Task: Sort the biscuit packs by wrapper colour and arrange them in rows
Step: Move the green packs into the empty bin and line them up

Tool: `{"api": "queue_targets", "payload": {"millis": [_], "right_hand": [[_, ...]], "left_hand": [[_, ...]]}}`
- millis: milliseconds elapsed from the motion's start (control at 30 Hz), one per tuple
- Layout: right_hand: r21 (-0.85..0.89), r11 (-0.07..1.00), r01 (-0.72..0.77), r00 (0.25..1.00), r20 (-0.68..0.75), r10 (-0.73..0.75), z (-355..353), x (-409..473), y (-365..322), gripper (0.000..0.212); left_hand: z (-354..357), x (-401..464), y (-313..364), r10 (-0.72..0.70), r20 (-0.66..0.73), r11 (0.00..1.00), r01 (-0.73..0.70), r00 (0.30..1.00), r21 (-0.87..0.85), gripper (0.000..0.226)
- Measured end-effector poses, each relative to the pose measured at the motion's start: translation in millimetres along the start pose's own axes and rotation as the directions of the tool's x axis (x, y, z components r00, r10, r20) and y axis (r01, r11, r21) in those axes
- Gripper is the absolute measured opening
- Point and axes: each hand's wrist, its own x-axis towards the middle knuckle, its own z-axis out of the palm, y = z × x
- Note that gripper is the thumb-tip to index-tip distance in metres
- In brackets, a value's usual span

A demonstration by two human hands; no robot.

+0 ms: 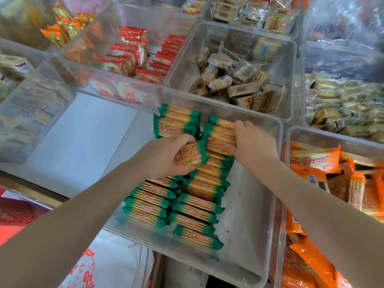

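Frame centre: my left hand (164,156) grips a green pack (192,155); my right hand (249,140) pinches packs in the right row (202,196).

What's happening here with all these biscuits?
A person is lining up green-wrapped biscuit packs in a clear plastic bin. The left hand grips one green pack above the rows, while the right hand grips packs at the far end of the right row. Two rows of green packs already fill much of the bin. A bin of orange packs sits to the right, and one of red packs lies beyond.
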Motion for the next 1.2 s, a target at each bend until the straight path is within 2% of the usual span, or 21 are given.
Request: {"api": "queue_targets", "payload": {"millis": [67, 167, 200, 267, 333, 367, 400, 433, 467, 533, 600, 700, 767, 833, 933, 1000, 1067, 1200], "right_hand": [[0.112, 0.994, 0.000, 0.999, 0.051, -0.005, 4, 0, -1, 0.033], [0.112, 0.991, 0.077, 0.997, -0.019, -0.075, 1, -4, 1, 0.035], [0.137, 0.977, 0.162, 0.986, -0.071, -0.154, 0, -5, 3, 0.038], [0.305, 0.885, 0.351, 0.936, -0.124, -0.329, -5, -9, 6, 0.047], [0.488, 0.771, 0.408, 0.903, -0.092, -0.420, -12, -15, 5, 0.051], [0.541, 0.742, 0.397, 0.901, -0.074, -0.428, -13, -16, 4, 0.050], [0.582, 0.728, 0.362, 0.913, -0.063, -0.403, -13, -16, 4, 0.048], [0.632, 0.715, 0.300, 0.935, -0.047, -0.351, -12, -16, 3, 0.043], [0.691, 0.692, 0.212, 0.961, -0.020, -0.274, -12, -15, 2, 0.034], [0.809, 0.587, -0.018, 0.989, 0.100, -0.108, -13, -12, 1, 0.020], [0.828, 0.537, -0.160, 0.969, 0.235, -0.074, -12, -10, 3, 0.021], [0.829, 0.545, -0.122, 0.893, 0.332, -0.304, -20, -8, 9, 0.031], [0.777, 0.630, -0.016, 0.865, 0.327, -0.381, -26, -8, 14, 0.033], [0.642, 0.764, 0.063, 0.909, 0.279, -0.309, -26, -7, 20, 0.028], [0.539, 0.842, 0.036, 0.957, 0.225, -0.185, -18, -12, 19, 0.025], [0.332, 0.938, 0.098, 0.978, 0.145, -0.153, -10, -17, 10, 0.024], [0.126, 0.981, 0.148, 0.985, 0.066, -0.157, -3, -19, 3, 0.027], [0.129, 0.990, 0.057, 0.994, 0.089, -0.069, -2, -16, 1, 0.026]], "left_hand": [[1, 6, 7, -0.010, 0.022, 0.989, 0.013, 1.000, -0.145, 0.056], [0, 14, 16, -0.067, 0.077, 0.940, 0.089, 0.995, -0.329, 0.039], [-2, 16, 18, -0.119, 0.127, 0.871, 0.165, 0.985, -0.464, 0.032], [-8, 18, 23, -0.177, 0.267, 0.608, 0.319, 0.947, -0.727, 0.021], [-11, 22, 25, -0.159, 0.389, 0.368, 0.421, 0.907, -0.829, 0.026], [-12, 23, 26, -0.145, 0.415, 0.333, 0.440, 0.898, -0.834, 0.029], [-12, 24, 28, -0.141, 0.417, 0.348, 0.440, 0.898, -0.828, 0.029], [-10, 24, 29, -0.152, 0.381, 0.437, 0.408, 0.912, -0.802, 0.027], [-9, 23, 31, -0.157, 0.315, 0.576, 0.346, 0.936, -0.741, 0.027], [-6, 20, 33, -0.094, 0.144, 0.830, 0.158, 0.985, -0.534, 0.040], [-3, 17, 37, 0.011, 0.019, 0.935, -0.004, 1.000, -0.354, 0.061], [1, 15, 41, 0.158, -0.067, 0.943, -0.170, 0.985, -0.285, 0.077], [3, 15, 40, 0.191, -0.085, 0.941, -0.207, 0.978, -0.268, 0.079], [5, 15, 35, 0.161, -0.065, 0.958, -0.172, 0.985, -0.231, 0.073], [10, 17, 26, 0.109, -0.064, 0.988, -0.115, 0.992, -0.101, 0.055], [16, 21, 22, 0.130, -0.156, 0.991, -0.135, 0.979, -0.023, 0.046], [20, 26, 23, 0.143, -0.246, 0.990, -0.133, 0.959, 0.054, 0.042], [23, 27, 20, 0.147, -0.312, 0.981, -0.098, 0.939, 0.166, 0.041]]}}
